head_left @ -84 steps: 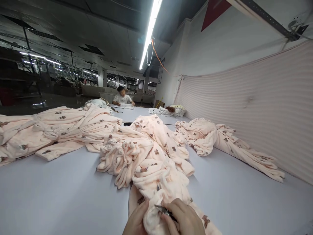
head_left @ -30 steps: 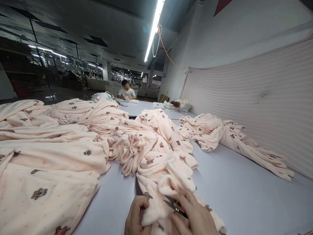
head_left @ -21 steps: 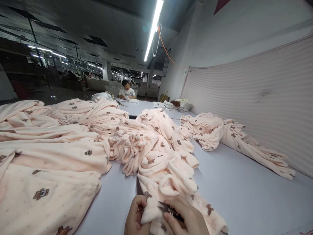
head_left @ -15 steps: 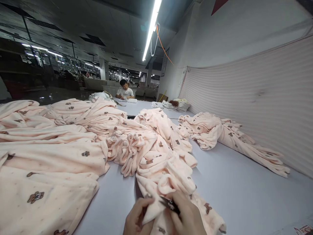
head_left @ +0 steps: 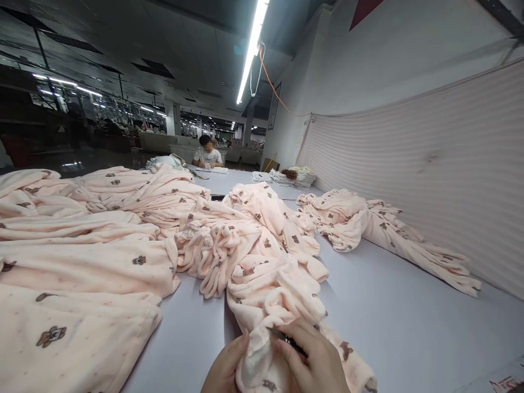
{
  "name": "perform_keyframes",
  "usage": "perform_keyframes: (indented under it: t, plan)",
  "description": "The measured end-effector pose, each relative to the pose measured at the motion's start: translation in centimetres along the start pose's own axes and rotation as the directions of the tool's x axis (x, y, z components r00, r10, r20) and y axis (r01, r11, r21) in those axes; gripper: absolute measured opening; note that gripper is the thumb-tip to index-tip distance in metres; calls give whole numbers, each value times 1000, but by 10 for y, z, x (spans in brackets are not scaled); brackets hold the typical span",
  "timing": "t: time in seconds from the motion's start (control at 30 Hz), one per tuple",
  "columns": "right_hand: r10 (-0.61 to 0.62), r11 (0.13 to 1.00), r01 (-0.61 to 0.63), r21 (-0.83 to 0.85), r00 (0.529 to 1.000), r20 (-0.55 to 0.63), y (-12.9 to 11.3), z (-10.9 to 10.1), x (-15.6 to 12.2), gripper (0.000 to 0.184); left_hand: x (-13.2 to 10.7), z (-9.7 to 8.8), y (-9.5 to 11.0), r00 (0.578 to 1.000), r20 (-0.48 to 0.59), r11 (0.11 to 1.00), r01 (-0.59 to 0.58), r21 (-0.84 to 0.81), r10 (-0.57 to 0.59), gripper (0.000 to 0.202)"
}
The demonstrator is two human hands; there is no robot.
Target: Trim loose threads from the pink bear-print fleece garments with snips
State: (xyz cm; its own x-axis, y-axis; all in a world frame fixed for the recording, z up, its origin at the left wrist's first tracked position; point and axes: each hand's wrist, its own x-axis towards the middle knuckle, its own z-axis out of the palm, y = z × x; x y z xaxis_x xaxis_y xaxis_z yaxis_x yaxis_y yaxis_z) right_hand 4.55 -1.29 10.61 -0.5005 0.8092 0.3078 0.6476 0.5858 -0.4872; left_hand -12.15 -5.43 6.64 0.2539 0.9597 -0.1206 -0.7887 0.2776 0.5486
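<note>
A pale pink fleece garment (head_left: 270, 273) with small brown bear prints lies bunched on the white table (head_left: 401, 311) in front of me. My left hand (head_left: 224, 367) pinches a fold of its near edge at the bottom of the view. My right hand (head_left: 317, 360) is closed on small dark thread snips (head_left: 286, 339), whose tip rests against that same fold. Both hands are partly cut off by the lower edge.
More pink bear-print garments are heaped at the left (head_left: 82, 240) and along the right (head_left: 368, 224). A striped pink fabric panel (head_left: 429, 164) lines the right wall. Folded white pieces (head_left: 292, 177) are stacked farther back. A seated person (head_left: 207, 155) works at the table's far end.
The view shifted left, bringing the big garment pile at the left into sight. My hands have turned and regripped the garment edge, with the snips staying at the fold.
</note>
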Motion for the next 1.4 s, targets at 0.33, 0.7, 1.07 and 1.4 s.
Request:
perform_keyframes:
  t: [0.33,0.7,1.07,1.4]
  plan:
    - [-72,994,73,-87,997,24,-2,-7,-7,22,-1,12,4,995,101,997,2,-72,6,52]
    - [176,971,-169,168,984,-27,22,-15,-35,33,39,20,3,979,38,946,-204,251,201,40]
    - [-5,998,14,-53,984,180,42,17,-57,33,87,-10,1,951,121,761,-301,575,285,64]
    - [334,917,-297,266,936,-107,70,32,-27,19,108,-10,11,774,195,85,-305,949,602,72]
